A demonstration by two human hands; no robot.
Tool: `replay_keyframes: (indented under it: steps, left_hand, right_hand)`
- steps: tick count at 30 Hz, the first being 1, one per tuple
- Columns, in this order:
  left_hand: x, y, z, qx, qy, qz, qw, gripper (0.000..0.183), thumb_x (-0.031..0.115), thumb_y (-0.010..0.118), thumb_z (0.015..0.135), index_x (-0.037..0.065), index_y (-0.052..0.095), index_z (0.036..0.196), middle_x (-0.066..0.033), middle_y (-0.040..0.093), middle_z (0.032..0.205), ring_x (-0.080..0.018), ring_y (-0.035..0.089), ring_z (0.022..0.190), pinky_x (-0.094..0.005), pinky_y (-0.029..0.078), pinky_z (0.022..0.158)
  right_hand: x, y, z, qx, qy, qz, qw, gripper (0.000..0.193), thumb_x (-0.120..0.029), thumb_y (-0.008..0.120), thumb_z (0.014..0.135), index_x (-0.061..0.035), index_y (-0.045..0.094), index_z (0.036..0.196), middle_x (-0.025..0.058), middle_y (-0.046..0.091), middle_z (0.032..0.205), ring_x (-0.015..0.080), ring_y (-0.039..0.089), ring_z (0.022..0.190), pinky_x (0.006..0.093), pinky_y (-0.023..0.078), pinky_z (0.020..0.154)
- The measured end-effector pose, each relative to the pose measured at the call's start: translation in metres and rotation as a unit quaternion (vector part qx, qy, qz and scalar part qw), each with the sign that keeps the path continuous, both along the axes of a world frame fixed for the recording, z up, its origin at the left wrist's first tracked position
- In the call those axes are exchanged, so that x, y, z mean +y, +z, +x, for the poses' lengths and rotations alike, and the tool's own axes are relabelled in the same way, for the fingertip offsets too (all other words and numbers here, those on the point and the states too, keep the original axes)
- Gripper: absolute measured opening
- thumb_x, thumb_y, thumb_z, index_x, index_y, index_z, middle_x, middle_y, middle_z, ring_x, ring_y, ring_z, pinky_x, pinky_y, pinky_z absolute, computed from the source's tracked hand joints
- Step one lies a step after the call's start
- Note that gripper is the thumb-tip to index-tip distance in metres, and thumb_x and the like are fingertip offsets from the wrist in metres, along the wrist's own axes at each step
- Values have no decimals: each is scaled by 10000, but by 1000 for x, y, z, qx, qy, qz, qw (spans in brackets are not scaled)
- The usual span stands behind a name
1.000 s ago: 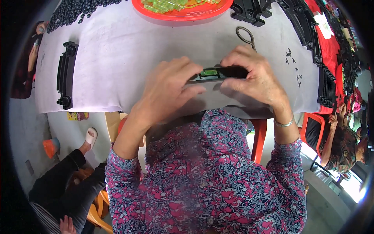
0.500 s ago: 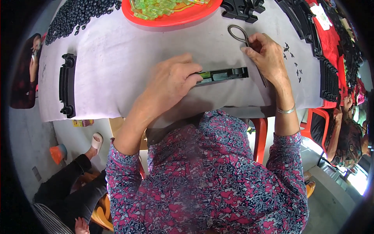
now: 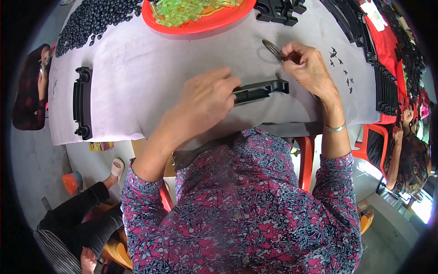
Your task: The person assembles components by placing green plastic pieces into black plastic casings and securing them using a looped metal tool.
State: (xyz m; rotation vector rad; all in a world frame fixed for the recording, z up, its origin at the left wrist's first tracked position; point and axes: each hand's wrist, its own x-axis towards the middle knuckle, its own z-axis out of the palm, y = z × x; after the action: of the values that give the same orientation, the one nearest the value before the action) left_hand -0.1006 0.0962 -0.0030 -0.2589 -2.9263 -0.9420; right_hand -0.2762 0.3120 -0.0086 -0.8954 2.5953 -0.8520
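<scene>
Grey cloth covers the work table (image 3: 137,86), which bends away under the fisheye view, with bare floor showing along the left edge. Near the middle of the cloth lies a long black plastic bar (image 3: 261,90) with a rounded boss at its right end and a strip of green showing at its left end. The left hand (image 3: 205,98) rests palm down on that left end, fingers close together and pressing the piece to the cloth. The right hand (image 3: 306,66) sits just above the bar's right end, apart from it, with thumb and fingers pinched on a dark metal tool with a looped handle (image 3: 272,48), the loop sticking out to the upper left; what the working end looks like is hidden by the fingers. A silver bangle (image 3: 334,128) circles the right wrist, and both sleeves are of a pink and dark flowered fabric. Along the far edge stands a red tray (image 3: 200,26) holding translucent green pieces (image 3: 182,8), with a heap of small black round parts (image 3: 93,20) to its left and stacked black mouldings (image 3: 279,10) to its right. Another black bar (image 3: 82,103) lies alone at the left edge of the cloth, well away from both hands. Tiny black bits (image 3: 341,68) are scattered to the right of the right hand. Seated people show at the lower left and at the right rim.
</scene>
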Motion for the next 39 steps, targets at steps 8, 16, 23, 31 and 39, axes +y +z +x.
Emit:
replay_keyframes:
  steps: [8,16,23,31,39]
  left_hand:
    - [9,-1,1,-21,24,28,999,372,32,618,811,14,616,1182,-176,582,1015,-403,594,926,-462,487,819]
    - [3,2,-3,-83,35,132,987,427,-19,578,808,-6,605,1234,-180,648,1021,-338,653,949,-394,508,858]
    - [-3,13,-12,-172,55,238,954,408,-22,549,848,-7,607,1252,-108,687,992,-166,614,877,-320,502,831]
    - [-9,23,-22,-247,40,157,955,362,-32,527,842,-3,617,1191,-76,648,880,-132,576,817,-294,480,772]
    - [-5,28,-20,-188,38,92,977,394,12,535,848,14,596,1237,-149,674,909,-218,621,800,-352,494,758]
  right_hand:
    - [14,17,25,-357,-54,-209,909,209,-49,654,815,-25,650,1022,-39,559,830,50,524,744,215,442,647]
    - [2,20,59,-22,100,-115,988,430,-74,848,651,-9,633,1018,119,592,880,280,612,751,374,485,677]
    - [-3,16,46,-61,123,-93,986,371,-30,821,646,9,640,967,86,537,827,210,557,697,345,477,661]
    - [-3,14,53,-4,156,-60,986,273,-120,724,737,-6,633,966,130,583,886,338,623,762,410,514,683]
    - [-3,7,54,37,171,-65,982,286,-100,698,742,-10,625,1003,123,580,904,319,630,732,416,534,669]
